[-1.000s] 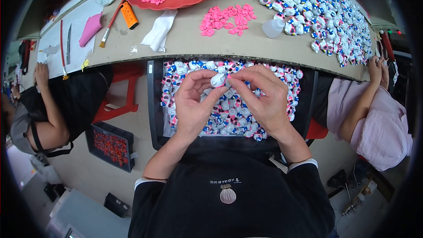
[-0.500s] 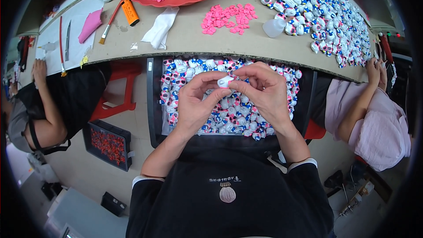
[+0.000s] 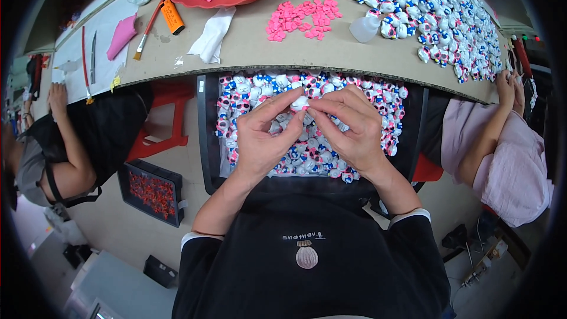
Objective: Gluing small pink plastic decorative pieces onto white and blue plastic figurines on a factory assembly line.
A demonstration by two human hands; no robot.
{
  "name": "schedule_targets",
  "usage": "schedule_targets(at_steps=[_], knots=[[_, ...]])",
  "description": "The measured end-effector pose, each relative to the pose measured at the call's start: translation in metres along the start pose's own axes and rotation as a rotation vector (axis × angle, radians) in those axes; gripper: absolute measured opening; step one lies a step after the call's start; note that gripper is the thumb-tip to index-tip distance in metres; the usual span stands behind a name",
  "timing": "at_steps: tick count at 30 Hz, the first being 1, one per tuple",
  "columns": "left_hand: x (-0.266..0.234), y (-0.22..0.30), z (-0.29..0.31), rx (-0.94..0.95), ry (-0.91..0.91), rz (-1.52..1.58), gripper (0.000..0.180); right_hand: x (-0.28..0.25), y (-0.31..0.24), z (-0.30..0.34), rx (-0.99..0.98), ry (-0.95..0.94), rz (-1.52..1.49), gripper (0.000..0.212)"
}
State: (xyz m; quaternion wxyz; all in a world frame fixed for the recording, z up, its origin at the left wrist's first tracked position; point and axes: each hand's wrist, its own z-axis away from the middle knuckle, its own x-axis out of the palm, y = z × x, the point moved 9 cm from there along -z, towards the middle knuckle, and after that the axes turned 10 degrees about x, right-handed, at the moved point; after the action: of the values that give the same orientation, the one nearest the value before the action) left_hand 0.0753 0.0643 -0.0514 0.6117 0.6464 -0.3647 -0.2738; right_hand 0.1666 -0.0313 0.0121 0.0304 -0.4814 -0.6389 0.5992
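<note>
A small white toy figurine [image 3: 300, 104] with a pink part is pinched between the fingertips of both hands. My left hand [image 3: 258, 136] grips it from the left with thumb and forefinger. On the other side, the thumb and forefinger of my right hand [image 3: 354, 130] close against it. Fingers cover part of the figurine, so its front cannot be made out. Below both hands lies a black bin [image 3: 209, 142], filled with many similar white, blue and pink figurines [image 3: 310, 150].
Loose pink pieces [image 3: 301, 19] lie on the table beside a red plate [image 3: 230, 1]. A translucent bottle [image 3: 364, 28] stands near a large figurine pile [image 3: 440, 12]. To the left are a white cloth [image 3: 212, 34], an orange box [image 3: 172, 18] and a brush [image 3: 143, 41]. Co-workers sit on both sides.
The figurine has turned between my fingertips, and my left forefinger now reaches higher over it. My right fingers have shifted their hold. The whole view has moved slightly.
</note>
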Motion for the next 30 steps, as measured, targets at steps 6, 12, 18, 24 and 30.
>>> schedule_targets(at_steps=[6, 12, 18, 24, 30], knots=[[0.005, -0.005, 0.004, -0.057, 0.021, 0.111, 0.035, 0.001, 0.007, 0.010, 0.045, 0.043, -0.061, 0.016], [0.008, -0.009, 0.004, -0.118, 0.011, 0.277, 0.035, 0.001, 0.008, 0.007, 0.114, 0.016, -0.116, 0.016], [0.007, -0.011, 0.004, -0.125, 0.008, 0.245, 0.033, -0.002, 0.001, 0.010, 0.061, 0.067, -0.083, 0.017], [0.002, -0.019, 0.026, -0.175, 0.016, 0.190, 0.032, 0.008, 0.010, 0.025, 0.110, -0.022, -0.126, 0.016], [0.004, -0.029, 0.038, -0.193, 0.004, 0.157, 0.033, 0.012, 0.018, 0.038, 0.162, -0.013, -0.132, 0.016]])
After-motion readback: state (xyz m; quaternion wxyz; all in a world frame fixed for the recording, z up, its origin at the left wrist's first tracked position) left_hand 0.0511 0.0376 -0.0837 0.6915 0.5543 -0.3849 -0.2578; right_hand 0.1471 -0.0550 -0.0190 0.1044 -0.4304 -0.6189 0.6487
